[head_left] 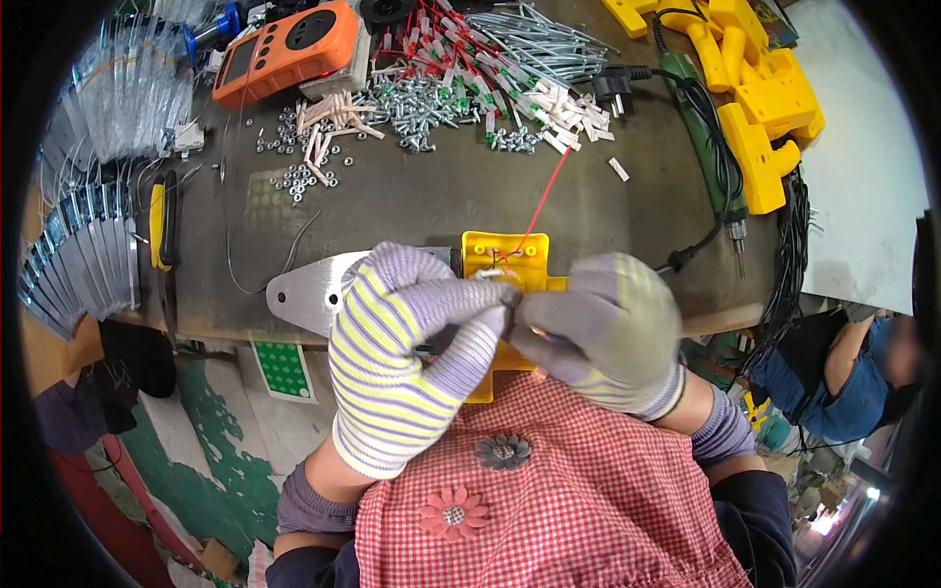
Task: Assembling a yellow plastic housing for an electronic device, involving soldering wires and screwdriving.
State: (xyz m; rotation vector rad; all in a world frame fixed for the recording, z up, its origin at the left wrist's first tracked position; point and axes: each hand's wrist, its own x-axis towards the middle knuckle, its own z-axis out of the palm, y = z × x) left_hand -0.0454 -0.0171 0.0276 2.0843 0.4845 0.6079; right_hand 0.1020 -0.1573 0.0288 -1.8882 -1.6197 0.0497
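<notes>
— Looking down from the wearer's head: what are the hands doing?

— Both wear knitted gloves, pale lilac with yellow stripes. The left hand and right hand meet fingertip to fingertip over a yellow plastic housing, boxy and smooth, at the near edge of the workbench, just above a red gingham apron. Fingers of each hand are pressed together, pinching something small between them; it is too hidden to identify.

— Anything attached to the housing?

— A thin red wire runs from it up toward a heap of loose parts. A flat, rounded steel plate lies just left of the left hand.

— And farther back?

— Shiny screws and nuts scattered on the dull grey top, an orange multimeter, and more yellow moulded pieces at the right.
</notes>
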